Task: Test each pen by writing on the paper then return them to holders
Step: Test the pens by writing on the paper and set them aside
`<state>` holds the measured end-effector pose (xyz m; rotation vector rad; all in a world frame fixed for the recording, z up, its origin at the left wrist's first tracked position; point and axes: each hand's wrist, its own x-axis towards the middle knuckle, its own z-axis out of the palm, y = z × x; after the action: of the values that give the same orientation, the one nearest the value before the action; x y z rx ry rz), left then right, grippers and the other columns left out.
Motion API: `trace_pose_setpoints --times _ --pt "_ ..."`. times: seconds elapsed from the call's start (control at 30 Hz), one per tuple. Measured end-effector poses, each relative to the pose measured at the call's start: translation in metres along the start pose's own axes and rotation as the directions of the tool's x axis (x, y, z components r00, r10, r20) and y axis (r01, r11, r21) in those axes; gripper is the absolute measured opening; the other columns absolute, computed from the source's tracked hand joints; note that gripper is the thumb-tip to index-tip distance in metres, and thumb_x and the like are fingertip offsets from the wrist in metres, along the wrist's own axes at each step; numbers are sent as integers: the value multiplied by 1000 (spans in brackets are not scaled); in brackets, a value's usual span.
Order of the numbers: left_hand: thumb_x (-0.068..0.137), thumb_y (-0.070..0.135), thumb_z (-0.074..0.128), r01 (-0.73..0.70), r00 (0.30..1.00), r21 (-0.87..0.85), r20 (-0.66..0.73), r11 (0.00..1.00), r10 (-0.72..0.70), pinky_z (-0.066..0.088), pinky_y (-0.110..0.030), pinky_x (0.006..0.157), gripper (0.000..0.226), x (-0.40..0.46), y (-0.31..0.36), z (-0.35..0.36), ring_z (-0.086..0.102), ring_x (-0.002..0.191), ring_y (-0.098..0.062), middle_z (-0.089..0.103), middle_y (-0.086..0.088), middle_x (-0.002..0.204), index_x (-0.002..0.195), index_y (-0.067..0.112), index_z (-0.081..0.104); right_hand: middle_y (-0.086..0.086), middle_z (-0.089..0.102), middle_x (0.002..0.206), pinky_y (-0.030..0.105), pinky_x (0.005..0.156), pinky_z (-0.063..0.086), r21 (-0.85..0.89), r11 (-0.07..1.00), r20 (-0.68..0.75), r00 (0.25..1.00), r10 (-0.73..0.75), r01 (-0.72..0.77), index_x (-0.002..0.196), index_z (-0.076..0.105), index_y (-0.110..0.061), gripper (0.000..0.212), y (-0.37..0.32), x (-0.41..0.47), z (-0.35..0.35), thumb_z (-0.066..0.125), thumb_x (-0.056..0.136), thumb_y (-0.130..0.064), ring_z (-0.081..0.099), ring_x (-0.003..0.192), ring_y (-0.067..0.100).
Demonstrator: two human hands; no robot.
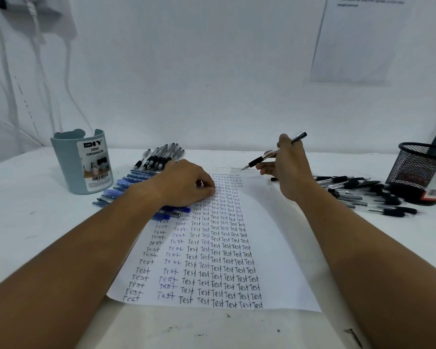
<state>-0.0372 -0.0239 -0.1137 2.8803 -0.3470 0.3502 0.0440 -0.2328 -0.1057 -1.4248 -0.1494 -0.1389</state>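
Observation:
A white sheet of paper [275,243] lies in the middle of the table, covered with columns of the word "Test". My right hand [287,170] grips a clear black-capped pen [275,153] above the paper's far right corner, tip pointing left and clear of the sheet. My left hand [186,183] rests with curled fingers on the paper's upper left part; whether it holds anything is hidden. A grey-blue desk organizer [82,162] stands at the left. A black mesh holder [423,170] stands at the right.
Blue pens [126,186] lie in a row beside the organizer, with black-grip pens [161,157] behind them. A pile of black pens [368,195] lies by the mesh holder. A white wall rises behind the table, with a paper sheet [358,41] pinned on it.

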Motion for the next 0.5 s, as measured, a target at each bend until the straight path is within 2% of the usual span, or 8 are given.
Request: trace_pose_setpoints --times 0.13,0.23,0.33,0.4,0.5 --pt "92 43 58 4 1000 -1 -4 1000 -4 40 -42 102 25 0 1 0 58 100 -5 69 13 107 110 30 71 9 46 82 41 67 50 -24 1000 -17 1000 3 -4 89 37 -13 14 0 0 -1 31 100 -19 61 47 26" --pt "92 43 58 4 1000 0 -11 1000 -4 38 -43 103 24 0 1 0 58 100 -4 69 14 106 109 30 71 3 46 74 45 80 48 -22 1000 -46 999 0 -1 95 39 -12 10 -1 1 -2 31 99 -16 63 50 27" --pt "92 45 56 11 999 32 -37 999 -9 34 -44 106 28 1 0 2 55 112 -9 66 11 117 113 31 68 7 54 80 40 71 50 -64 997 -48 998 -47 44 101 42 -11 5 0 1 -3 43 98 -15 63 51 21" --pt "92 49 54 7 997 70 -71 998 -2 31 -48 108 36 3 0 5 48 122 -14 59 6 127 121 30 63 8 62 79 36 63 48 -72 995 -39 997 -72 69 107 40 -14 19 2 0 -3 55 95 -14 62 56 19" --pt "91 51 54 5 988 54 -154 999 4 35 -46 105 43 4 -1 6 46 122 -19 58 1 125 125 26 61 5 68 75 27 55 44 -67 992 6 994 -109 109 110 34 -19 36 3 -3 -3 64 91 -13 59 60 15"
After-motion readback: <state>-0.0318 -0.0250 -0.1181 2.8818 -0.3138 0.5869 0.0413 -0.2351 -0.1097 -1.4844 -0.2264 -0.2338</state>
